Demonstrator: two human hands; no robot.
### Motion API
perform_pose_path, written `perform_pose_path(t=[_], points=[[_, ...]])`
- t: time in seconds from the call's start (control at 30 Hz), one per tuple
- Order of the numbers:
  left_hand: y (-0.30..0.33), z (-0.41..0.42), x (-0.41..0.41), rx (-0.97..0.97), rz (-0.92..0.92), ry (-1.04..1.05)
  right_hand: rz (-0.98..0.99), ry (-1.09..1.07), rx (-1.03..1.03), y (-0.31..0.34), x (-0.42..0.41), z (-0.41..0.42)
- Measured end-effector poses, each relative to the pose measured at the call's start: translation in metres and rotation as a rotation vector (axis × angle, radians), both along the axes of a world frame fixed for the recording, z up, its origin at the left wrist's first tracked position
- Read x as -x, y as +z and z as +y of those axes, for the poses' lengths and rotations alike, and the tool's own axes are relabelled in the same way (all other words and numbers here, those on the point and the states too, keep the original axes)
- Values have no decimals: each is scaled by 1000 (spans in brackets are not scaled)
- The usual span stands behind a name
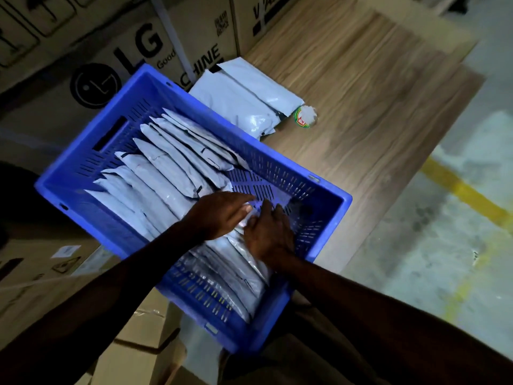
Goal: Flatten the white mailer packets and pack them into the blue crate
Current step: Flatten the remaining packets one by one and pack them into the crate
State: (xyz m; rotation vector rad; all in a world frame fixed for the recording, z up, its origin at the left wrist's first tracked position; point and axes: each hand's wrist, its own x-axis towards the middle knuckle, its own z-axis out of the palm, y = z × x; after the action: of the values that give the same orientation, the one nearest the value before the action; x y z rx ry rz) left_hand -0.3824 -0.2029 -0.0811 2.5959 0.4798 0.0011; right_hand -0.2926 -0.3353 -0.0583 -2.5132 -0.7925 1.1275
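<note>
A blue slotted crate point(330, 202) sits on the near end of a wooden table. Several white mailer packets point(163, 173) stand on edge in a row along its left side. Both my hands are inside the crate. My left hand point(219, 215) lies flat with straight fingers on the row's nearest packets. My right hand point(268, 232) presses down with fingers spread on another white packet point(236, 259) that leans against the row. Two more white packets point(244, 95) lie stacked on the table beyond the crate.
A small round container point(305, 116) with a green and red label stands beside the loose packets. Large cardboard boxes point(116, 51) line the table's far side and sit below left. The wooden table point(374, 93) ends at right, above a concrete floor with a yellow line point(466, 190).
</note>
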Motion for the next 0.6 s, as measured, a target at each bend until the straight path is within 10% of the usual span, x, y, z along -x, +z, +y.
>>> perform_pose_path(t=[0.6], points=[[90,-128,-57,58,-483,655,-469,245,-963,57,-133,-72]])
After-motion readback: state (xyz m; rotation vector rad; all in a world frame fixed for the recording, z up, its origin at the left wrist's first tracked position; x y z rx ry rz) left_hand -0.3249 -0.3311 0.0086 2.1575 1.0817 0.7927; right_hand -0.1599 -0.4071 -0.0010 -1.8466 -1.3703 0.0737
